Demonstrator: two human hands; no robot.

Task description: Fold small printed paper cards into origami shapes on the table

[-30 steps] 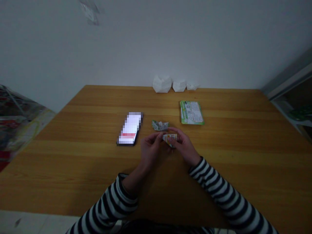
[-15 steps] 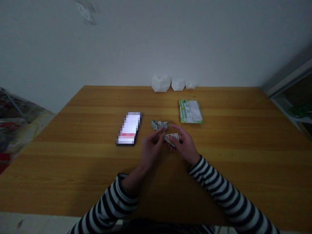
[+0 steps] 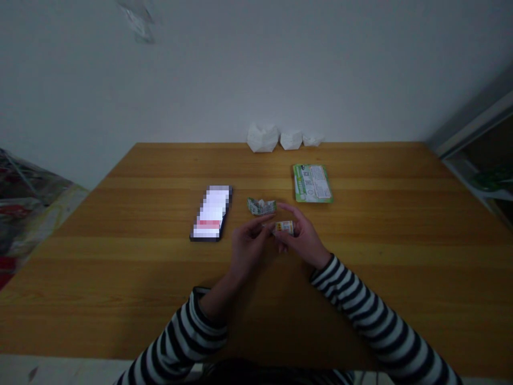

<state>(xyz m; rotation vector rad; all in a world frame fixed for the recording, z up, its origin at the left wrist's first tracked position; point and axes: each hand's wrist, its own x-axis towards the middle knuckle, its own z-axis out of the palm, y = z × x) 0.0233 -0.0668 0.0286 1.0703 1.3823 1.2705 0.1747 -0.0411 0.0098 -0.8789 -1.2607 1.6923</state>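
Between my hands is a small printed packet (image 3: pixel 285 226), white with yellow and some red. My right hand (image 3: pixel 306 240) is closed on it, thumb on top and index finger stretched out past it. The thumb and a finger of my left hand (image 3: pixel 248 243) pinch at the packet's left end; the exact contact is too small to make out. Just beyond my fingertips lies a crumpled green-and-white wrapper (image 3: pixel 261 207) on the wooden table (image 3: pixel 377 256).
Left of my hands lies a phone (image 3: pixel 211 213) with a lit, blurred screen. Farther back on the right is a flat green-and-white pouch (image 3: pixel 313 183). Against the wall stand three white folded paper pieces, the largest paper piece (image 3: pixel 262 138) at the left.
The packet has turned slightly in my right hand, and its printed face sits more level. My left fingers have shifted a little at its left end. The view has moved slightly.
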